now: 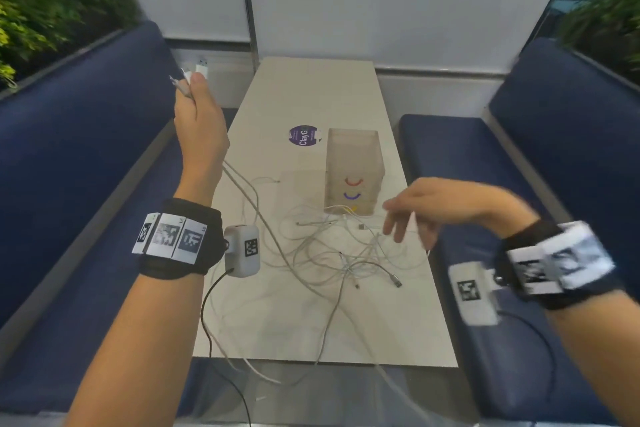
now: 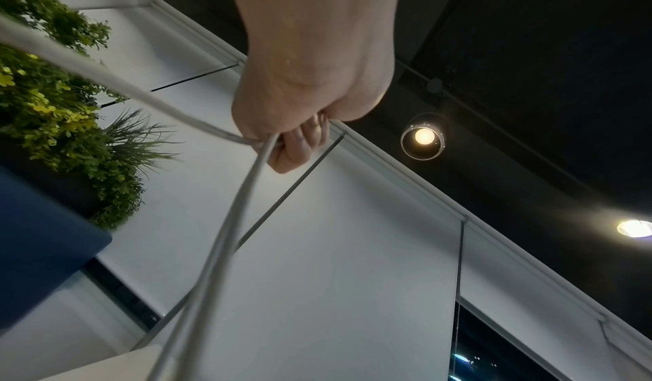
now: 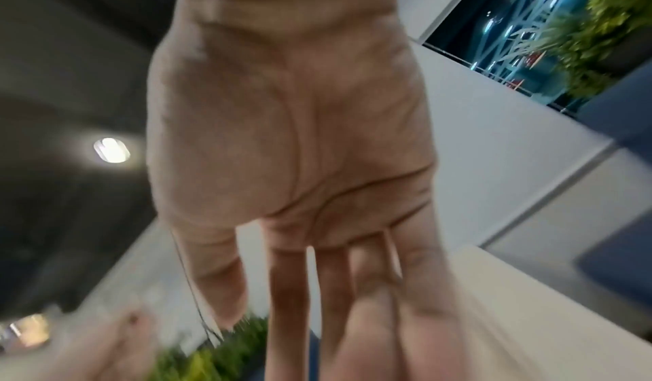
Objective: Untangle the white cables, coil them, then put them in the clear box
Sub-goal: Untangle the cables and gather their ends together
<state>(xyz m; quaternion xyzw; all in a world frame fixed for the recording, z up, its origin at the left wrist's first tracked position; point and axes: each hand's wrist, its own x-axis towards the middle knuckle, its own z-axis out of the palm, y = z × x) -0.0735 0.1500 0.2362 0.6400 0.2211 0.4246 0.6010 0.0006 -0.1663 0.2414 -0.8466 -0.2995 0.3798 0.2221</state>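
left hand [image 1: 201, 128] clenches white cables [image 1: 325, 253]; right hand [image 1: 446, 208] slack over table [image 1: 311, 97].

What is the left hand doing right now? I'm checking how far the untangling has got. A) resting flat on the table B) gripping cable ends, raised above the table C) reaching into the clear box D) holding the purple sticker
B: the left hand is raised with its fingers curled round the cables, whose plug ends stick out above its fist while the strands run down to the tangle on the table.
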